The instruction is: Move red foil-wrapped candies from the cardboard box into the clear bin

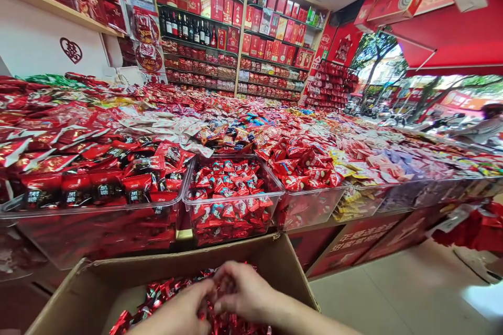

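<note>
Both my hands reach down into an open cardboard box (pixel 173 261) that holds loose candies (pixel 161 293) in shiny red wrappers. My left hand (pixel 184 309) has its fingers curled down among the candies, with the tips mostly hidden. Close beside it, my right hand (pixel 243 293) bends its fingers and thumb inward over the same pile. The two hands nearly touch, closed around wrapped candies; how many they hold is hidden. Just beyond the box stands a clear plastic bin (pixel 231 201) filled with small red-and-blue wrapped candies.
Left of that bin, another clear bin (pixel 98 209) holds red-and-black packets (pixel 106 188). To the right, a bin (pixel 310 204) carries larger red packets. Piled sweets stretch back to shelves (pixel 200 21) of bottles and red boxes. Tiled floor (pixel 373 293) shows at right.
</note>
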`<state>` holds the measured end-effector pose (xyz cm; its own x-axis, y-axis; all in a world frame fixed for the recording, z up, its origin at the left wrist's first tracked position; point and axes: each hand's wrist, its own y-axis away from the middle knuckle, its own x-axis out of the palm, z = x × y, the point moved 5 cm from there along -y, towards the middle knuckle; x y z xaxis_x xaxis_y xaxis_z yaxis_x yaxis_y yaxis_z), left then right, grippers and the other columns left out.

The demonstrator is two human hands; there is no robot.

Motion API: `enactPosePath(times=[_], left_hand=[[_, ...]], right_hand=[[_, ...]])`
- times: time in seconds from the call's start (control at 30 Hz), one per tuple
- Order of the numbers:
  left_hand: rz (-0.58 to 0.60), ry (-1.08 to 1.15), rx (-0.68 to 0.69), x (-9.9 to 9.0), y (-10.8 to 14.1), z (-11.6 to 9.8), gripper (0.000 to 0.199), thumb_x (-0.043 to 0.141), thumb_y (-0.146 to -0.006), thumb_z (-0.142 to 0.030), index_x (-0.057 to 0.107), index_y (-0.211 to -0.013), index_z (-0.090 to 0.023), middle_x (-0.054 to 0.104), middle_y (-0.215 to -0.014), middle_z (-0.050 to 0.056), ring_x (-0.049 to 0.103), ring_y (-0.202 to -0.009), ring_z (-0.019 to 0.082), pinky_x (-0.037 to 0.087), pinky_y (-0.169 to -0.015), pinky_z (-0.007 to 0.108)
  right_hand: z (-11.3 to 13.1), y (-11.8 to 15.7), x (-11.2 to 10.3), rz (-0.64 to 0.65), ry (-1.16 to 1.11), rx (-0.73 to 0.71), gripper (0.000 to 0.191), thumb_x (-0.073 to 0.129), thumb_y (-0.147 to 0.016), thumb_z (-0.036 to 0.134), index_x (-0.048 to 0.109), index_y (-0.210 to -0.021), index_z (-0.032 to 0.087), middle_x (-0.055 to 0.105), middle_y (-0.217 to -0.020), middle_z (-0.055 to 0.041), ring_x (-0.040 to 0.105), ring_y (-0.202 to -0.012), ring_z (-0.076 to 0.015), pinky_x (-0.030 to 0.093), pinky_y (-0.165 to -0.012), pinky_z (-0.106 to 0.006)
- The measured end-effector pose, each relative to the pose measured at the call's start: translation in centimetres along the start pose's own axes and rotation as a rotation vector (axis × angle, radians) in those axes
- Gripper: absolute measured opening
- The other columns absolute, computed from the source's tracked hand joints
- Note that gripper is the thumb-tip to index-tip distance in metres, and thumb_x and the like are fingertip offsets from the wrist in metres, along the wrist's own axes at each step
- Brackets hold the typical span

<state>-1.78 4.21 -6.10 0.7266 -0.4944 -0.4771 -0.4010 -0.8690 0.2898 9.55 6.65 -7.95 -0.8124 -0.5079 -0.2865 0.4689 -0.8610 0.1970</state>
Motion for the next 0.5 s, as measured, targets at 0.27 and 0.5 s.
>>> enactPosePath(times=[0.27, 0.5], left_hand=[[-0.075, 0.51, 0.025, -0.6, -0.2, -4.0, 0.041, 0.055, -0.068, -0.024, 0.049, -0.108, -0.019, 0.062, -0.097, 0.004, 0.052, -0.096, 0.019, 0.035, -0.085, 0.029], [-0.04, 0.37, 0.068, -1.0, -0.1, -5.0, 0.028, 0.054, -0.07, -0.036, 0.062, -0.09, -0.017, 0.067, -0.08, 0.001, 0.055, -0.075, 0.018, 0.041, -0.07, 0.029]], right_hand=[[5.1, 2.1, -3.9, -0.255, -0.5, -0.189, 0.021, 0.063, -0.057, 0.012, 0.053, -0.074, 0.016, 0.052, -0.065, 0.0037, 0.049, -0.061, -0.0077, 0.039, -0.059, -0.021], [5.4, 2.3, -4.1, -0.303, -0.695, -0.165, 0.016, 0.066, -0.059, 0.018, 0.054, -0.069, 0.014, 0.052, -0.054, 0.0048, 0.046, -0.047, -0.0044, 0.037, -0.046, -0.017]])
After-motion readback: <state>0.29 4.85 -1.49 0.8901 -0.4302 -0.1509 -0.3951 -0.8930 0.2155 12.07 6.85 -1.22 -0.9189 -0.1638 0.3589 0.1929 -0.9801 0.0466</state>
